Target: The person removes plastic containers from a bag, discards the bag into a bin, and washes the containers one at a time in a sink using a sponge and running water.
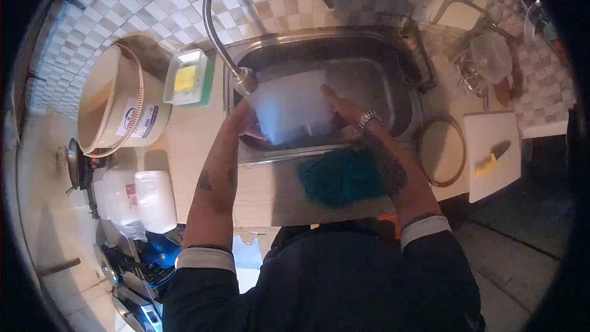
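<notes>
Over the sink (381,117), a translucent, whitish plastic container (295,101) is held between both hands, its near side tilted toward me. My left hand (251,124) grips its left side, with most of the fingers hidden by the container and glare. My right hand (339,107), below a metal watch (369,118), is closed on its right side. A flexible metal faucet (212,9) arches from the back, and its head comes down near the container's upper left corner. Whether water is running cannot be made out.
A dark green cloth (341,178) lies on the counter's front edge. Left stand a large bucket (138,117) and a tray with a yellow sponge (185,78). On the right are a round board (441,152) and a white cutting board (476,178) bearing a yellow-handled knife (491,160).
</notes>
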Demonstrator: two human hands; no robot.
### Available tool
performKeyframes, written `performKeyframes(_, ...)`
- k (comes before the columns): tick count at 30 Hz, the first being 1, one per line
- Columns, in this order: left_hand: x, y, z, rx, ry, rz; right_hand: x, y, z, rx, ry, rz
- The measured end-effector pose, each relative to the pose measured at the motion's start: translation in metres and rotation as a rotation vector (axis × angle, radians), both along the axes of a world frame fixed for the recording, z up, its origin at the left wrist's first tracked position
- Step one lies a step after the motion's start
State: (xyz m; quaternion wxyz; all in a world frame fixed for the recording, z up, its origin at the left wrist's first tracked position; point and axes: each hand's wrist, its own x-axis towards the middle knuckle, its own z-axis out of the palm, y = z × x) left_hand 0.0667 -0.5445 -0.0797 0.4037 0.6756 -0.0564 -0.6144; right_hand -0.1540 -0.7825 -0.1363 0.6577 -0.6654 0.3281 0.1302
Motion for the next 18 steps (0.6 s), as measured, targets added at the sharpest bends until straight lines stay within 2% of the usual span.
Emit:
performKeyframes(3, 0.007, 0.002, 0.002, 0.167, -0.163, -0.076, -0.001, 0.014, 0.014, 0.250, -0.005, -0.076)
performKeyframes(5, 0.014, 0.004, -0.010, 0.313, -0.276, -0.128, 0.004, 0.019, 0.001, 0.099, -0.071, 0.015)
performKeyframes(8, 0.016, 0.003, 0.011, 0.331, -0.461, -0.313, 0.013, 0.021, -0.050, -0.093, -0.227, 0.075)
performKeyframes(10, 0.016, -0.005, 0.023, 0.158, -0.866, -0.603, 0.012, 0.021, -0.093, -0.260, -0.228, 0.127)
performKeyframes(12, 0.019, -0.005, 0.010, -0.047, -1.265, -0.636, 0.010, 0.018, -0.113, -0.375, -0.119, 0.266)
performKeyframes(13, 0.022, -0.001, -0.013, -0.160, -1.458, -0.521, 0.010, 0.016, -0.113, -0.383, -0.075, 0.357)
performKeyframes(14, 0.022, -0.001, -0.029, -0.274, -1.641, -0.395, 0.007, 0.018, -0.101, -0.281, -0.038, 0.480)
performKeyframes(16, 0.016, -0.001, -0.031, -0.119, -1.560, -0.468, -0.003, 0.034, -0.057, -0.103, -0.038, 0.493)
performKeyframes(17, 0.014, -0.001, -0.027, -0.042, -1.523, -0.504, -0.006, 0.042, -0.013, -0.039, -0.082, 0.384)
performKeyframes(18, 0.009, -0.001, -0.019, -0.041, -1.495, -0.536, -0.005, 0.046, 0.008, 0.022, -0.128, 0.278)
